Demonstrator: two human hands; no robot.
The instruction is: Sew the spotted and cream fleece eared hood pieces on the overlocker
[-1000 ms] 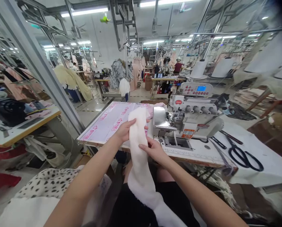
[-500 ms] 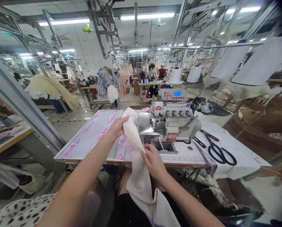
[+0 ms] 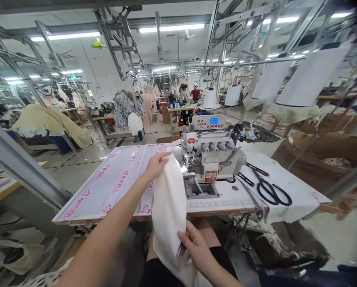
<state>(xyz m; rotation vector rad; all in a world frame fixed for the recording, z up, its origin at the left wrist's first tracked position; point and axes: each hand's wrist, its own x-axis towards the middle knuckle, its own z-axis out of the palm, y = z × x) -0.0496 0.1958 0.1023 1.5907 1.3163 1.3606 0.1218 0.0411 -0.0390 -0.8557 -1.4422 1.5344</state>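
Note:
A long strip of cream fabric (image 3: 170,199) hangs from the table's height down over my lap. Its upper end is pinched in my left hand (image 3: 157,164), just left of the overlock sewing machine (image 3: 212,151). Lower down, my right hand (image 3: 193,241) grips the strip's right edge between thumb and fingers. The stretch between the hands is spread fairly flat, and below the right hand it folds and drops out of view. Part of the machine's metal plate is hidden behind the fabric.
Black scissors (image 3: 272,191) lie right of the machine, with thread snips (image 3: 246,179) beside them. Pink-printed white sheeting (image 3: 106,183) covers the table's left side. Large white thread cones (image 3: 311,75) stand at upper right. A cardboard box (image 3: 316,155) is beyond the table.
My right hand has slid down along the fabric's edge, away from my left hand, and the strip between them is broader and straighter. My view has shifted slightly right.

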